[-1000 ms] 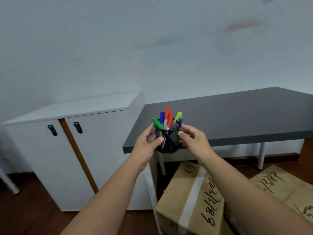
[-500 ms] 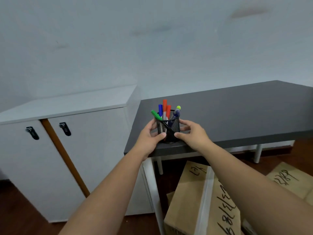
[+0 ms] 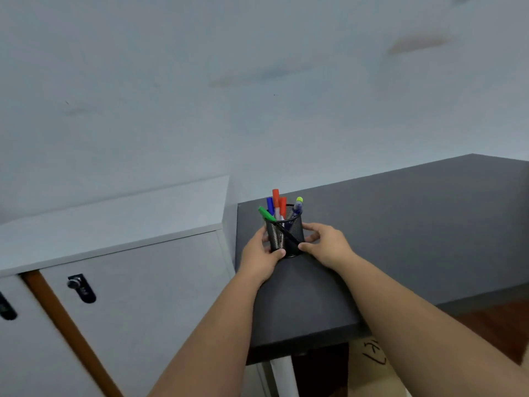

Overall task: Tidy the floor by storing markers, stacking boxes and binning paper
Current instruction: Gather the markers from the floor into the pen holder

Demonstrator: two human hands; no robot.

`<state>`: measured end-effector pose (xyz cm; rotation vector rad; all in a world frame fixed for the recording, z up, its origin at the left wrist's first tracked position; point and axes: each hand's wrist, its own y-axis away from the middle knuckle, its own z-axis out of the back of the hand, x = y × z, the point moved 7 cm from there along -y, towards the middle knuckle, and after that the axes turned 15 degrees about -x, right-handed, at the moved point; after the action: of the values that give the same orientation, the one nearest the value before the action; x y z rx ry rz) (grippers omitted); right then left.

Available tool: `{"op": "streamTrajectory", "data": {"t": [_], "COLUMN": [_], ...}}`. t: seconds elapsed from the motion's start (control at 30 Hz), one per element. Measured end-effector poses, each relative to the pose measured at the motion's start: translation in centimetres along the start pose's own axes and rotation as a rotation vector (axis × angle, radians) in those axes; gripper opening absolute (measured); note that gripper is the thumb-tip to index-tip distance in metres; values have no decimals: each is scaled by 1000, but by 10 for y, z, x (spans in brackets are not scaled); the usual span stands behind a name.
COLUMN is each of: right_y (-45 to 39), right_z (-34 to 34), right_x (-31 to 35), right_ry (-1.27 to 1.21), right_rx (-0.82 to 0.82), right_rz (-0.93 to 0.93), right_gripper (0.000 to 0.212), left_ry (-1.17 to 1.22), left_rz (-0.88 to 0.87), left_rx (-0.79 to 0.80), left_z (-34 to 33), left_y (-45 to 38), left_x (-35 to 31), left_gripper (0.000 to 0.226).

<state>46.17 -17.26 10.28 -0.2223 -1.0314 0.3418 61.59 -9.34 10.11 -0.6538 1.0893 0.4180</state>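
A black mesh pen holder (image 3: pixel 286 236) stands on the dark grey table (image 3: pixel 415 224), near its left end. Several markers (image 3: pixel 276 204) stick up out of it: green, blue, red and one with a yellow-green cap. My left hand (image 3: pixel 257 257) grips the holder's left side, thumb across the front. My right hand (image 3: pixel 329 246) holds the right side, thumb at the lower front and fingers curled round the back.
A white cabinet (image 3: pixel 137 285) with black locks stands just left of the table. Below the table's front edge shows the corner of a cardboard box (image 3: pixel 372 365) with black writing, beside a white table leg (image 3: pixel 283 376). A pale wall fills the background.
Both hands carried the holder from in front of the table edge up and onto the tabletop, further in from the edge. The view moved closer, so the boxes on the floor dropped mostly out of sight.
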Motion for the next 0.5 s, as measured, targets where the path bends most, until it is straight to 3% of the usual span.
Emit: {"op": "streamTrajectory", "data": {"t": [0.17,0.37,0.5], "right_y": [-51,-106,-147], "right_z": [-45,-83,-112], "right_x": [4,0,-4], "right_ry": [176,173,240], "right_rx": [-11,-16,38], "right_rz": [117,81,106], "right_gripper": [63,57,65], "left_ry": [-37,-143,-201], "left_rz": [27,73,102], "left_rx": [-147,-296,-389], "left_z": [0,-11,-23], "left_y": [-60,-123,-167], "left_x": [18,42,53], "left_gripper": [68,51,36]}}
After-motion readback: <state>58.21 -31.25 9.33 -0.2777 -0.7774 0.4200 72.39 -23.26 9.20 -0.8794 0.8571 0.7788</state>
